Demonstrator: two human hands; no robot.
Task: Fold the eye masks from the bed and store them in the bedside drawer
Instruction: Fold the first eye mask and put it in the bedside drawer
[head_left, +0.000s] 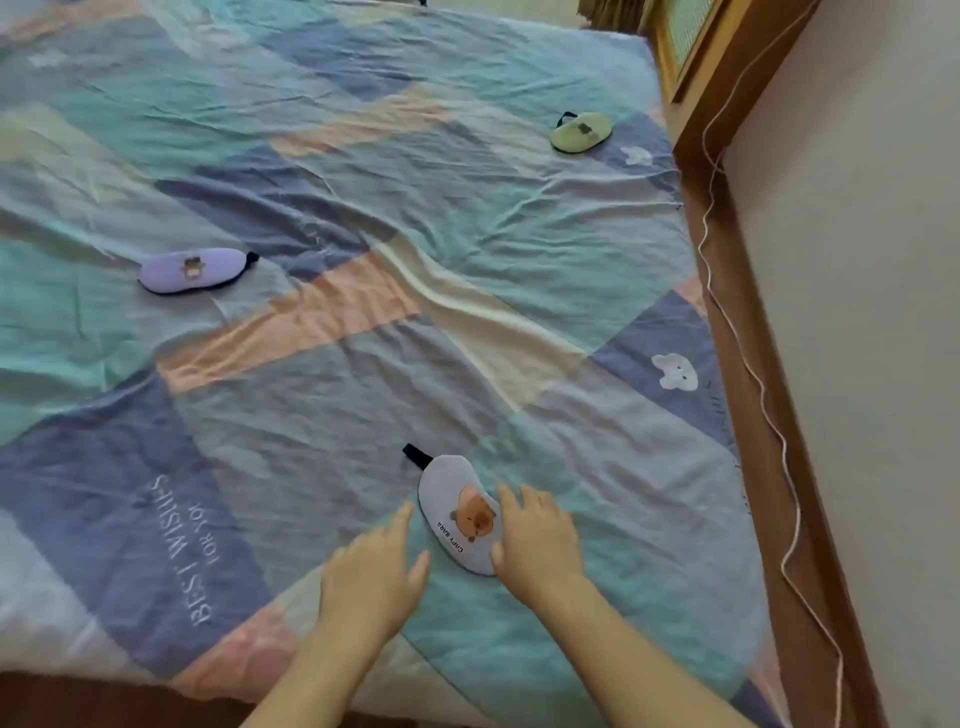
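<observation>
A pale blue eye mask (457, 512) with a brown capybara print and a black strap lies flat on the patchwork quilt (363, 218) near the bed's front edge. My right hand (540, 545) rests on the mask's right side, fingers spread, thumb at its near end. My left hand (371, 577) hovers just left of the mask, fingers apart, holding nothing. A purple eye mask (192, 270) lies at the left of the bed. A green eye mask (582, 132) lies far right, near the bed's edge. No drawer is in view.
A wooden bed frame (753, 374) runs along the right side, next to a pale wall (872, 312). A thin white cord (748, 364) trails down along the frame and wall. A wooden window or cabinet frame (696, 57) stands at the top right.
</observation>
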